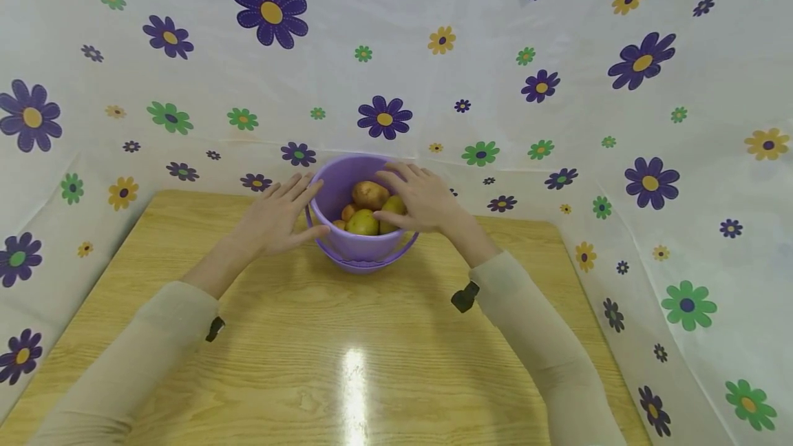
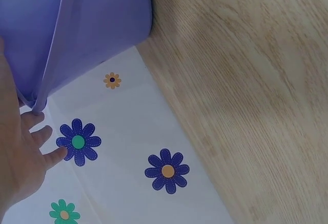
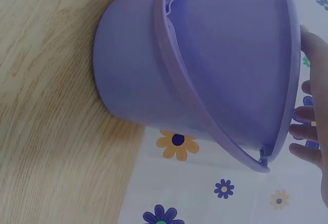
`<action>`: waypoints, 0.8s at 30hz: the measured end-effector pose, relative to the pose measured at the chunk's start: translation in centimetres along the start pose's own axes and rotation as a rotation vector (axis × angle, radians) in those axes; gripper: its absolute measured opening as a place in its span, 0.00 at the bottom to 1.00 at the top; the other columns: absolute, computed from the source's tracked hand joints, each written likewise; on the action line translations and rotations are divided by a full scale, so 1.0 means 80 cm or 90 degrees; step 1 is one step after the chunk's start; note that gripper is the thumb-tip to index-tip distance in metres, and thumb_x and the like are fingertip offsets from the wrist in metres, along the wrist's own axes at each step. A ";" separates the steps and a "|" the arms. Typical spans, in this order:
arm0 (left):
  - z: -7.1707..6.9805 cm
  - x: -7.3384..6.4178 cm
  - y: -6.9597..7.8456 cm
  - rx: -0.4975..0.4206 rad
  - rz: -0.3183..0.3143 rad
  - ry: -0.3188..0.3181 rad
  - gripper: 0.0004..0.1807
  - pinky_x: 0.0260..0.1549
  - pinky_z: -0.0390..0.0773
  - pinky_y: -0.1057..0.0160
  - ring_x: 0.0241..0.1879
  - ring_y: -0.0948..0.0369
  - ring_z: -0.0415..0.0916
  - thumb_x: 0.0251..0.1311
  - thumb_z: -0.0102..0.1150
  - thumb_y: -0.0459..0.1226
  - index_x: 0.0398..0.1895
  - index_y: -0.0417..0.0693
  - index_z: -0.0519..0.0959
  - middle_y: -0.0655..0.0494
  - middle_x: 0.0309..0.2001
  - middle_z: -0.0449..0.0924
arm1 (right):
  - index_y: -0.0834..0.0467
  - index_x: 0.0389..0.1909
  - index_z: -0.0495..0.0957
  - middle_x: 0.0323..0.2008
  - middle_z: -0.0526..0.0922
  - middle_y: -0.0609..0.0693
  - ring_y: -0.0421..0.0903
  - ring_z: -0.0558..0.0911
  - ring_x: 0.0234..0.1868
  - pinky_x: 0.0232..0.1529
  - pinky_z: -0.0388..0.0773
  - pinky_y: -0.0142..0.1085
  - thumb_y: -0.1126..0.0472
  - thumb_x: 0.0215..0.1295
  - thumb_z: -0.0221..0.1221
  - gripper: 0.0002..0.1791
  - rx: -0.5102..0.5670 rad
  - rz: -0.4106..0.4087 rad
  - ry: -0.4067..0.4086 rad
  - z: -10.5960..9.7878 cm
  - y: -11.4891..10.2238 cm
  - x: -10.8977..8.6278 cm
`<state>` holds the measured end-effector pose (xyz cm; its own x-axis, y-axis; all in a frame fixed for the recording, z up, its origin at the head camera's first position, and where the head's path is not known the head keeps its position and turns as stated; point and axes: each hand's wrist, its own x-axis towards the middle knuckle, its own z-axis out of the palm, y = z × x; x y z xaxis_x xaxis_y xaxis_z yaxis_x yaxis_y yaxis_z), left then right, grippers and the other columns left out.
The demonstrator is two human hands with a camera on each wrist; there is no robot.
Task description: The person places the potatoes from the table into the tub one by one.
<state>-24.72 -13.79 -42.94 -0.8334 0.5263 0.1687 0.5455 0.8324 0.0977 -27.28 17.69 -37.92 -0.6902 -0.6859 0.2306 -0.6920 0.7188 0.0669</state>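
Note:
A purple bucket (image 1: 365,248) stands upright on the table, with its handle (image 3: 192,98) hanging down on the near side. Inside lie a brown potato (image 1: 370,195), yellow-green round fruits (image 1: 362,223) and smaller orange-brown pieces (image 1: 348,212). At the bucket's left rim is my left hand (image 1: 275,217), fingers stretched out and thumb pointing toward the near rim. My right hand (image 1: 424,199) is at the right rim, its fingers reaching over the opening and partly covering one fruit. Neither hand holds anything that shows.
The wooden table (image 1: 297,356) runs up to a white flowered cloth (image 1: 396,54) that hangs behind and along both sides. The bucket stands near the table's back edge, close to the cloth. Dark straps (image 1: 464,296) show at the sleeve cuffs.

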 end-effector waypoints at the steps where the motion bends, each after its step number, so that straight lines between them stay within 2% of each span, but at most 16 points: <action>1: 0.000 0.000 0.000 -0.001 -0.001 0.000 0.52 0.75 0.48 0.40 0.78 0.45 0.43 0.58 0.36 0.74 0.79 0.59 0.41 0.46 0.79 0.43 | 0.48 0.71 0.61 0.71 0.63 0.53 0.53 0.64 0.71 0.67 0.70 0.52 0.23 0.60 0.44 0.45 -0.001 0.004 -0.002 -0.001 -0.001 -0.003; 9: -0.003 -0.001 0.001 -0.009 -0.003 0.017 0.55 0.74 0.51 0.39 0.78 0.46 0.43 0.58 0.42 0.73 0.79 0.55 0.39 0.46 0.79 0.41 | 0.50 0.73 0.58 0.74 0.60 0.55 0.56 0.63 0.73 0.69 0.67 0.55 0.23 0.59 0.46 0.49 -0.007 0.026 0.016 -0.006 0.000 -0.028; 13: -0.003 -0.004 0.000 -0.004 0.010 0.036 0.55 0.74 0.52 0.40 0.78 0.48 0.43 0.58 0.44 0.71 0.79 0.53 0.40 0.48 0.79 0.40 | 0.48 0.76 0.53 0.76 0.55 0.55 0.56 0.60 0.75 0.72 0.63 0.56 0.22 0.58 0.47 0.51 0.011 0.064 0.008 -0.010 0.000 -0.044; 17: -0.004 -0.009 0.001 -0.001 0.038 0.061 0.54 0.74 0.53 0.42 0.78 0.48 0.44 0.58 0.45 0.71 0.79 0.53 0.43 0.47 0.79 0.45 | 0.45 0.77 0.48 0.78 0.50 0.54 0.57 0.58 0.76 0.72 0.62 0.57 0.21 0.57 0.46 0.52 0.027 0.108 0.006 -0.012 0.000 -0.062; 20: -0.005 -0.015 0.003 -0.001 0.047 0.071 0.54 0.75 0.53 0.42 0.78 0.48 0.44 0.57 0.45 0.71 0.78 0.53 0.44 0.48 0.78 0.46 | 0.43 0.77 0.46 0.78 0.49 0.53 0.57 0.57 0.76 0.72 0.62 0.58 0.23 0.57 0.50 0.52 0.028 0.118 0.018 -0.013 0.002 -0.075; 24: -0.007 -0.025 0.006 0.002 0.038 0.071 0.55 0.75 0.52 0.42 0.78 0.47 0.45 0.56 0.47 0.71 0.78 0.51 0.46 0.47 0.79 0.44 | 0.41 0.77 0.42 0.78 0.49 0.54 0.57 0.56 0.76 0.72 0.62 0.59 0.26 0.56 0.54 0.54 0.024 0.122 0.042 -0.012 0.001 -0.092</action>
<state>-22.73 -14.53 -42.65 -0.7846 0.5523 0.2817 0.5930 0.8012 0.0807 -22.07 22.88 -38.69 -0.7955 -0.5276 0.2980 -0.5580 0.8296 -0.0209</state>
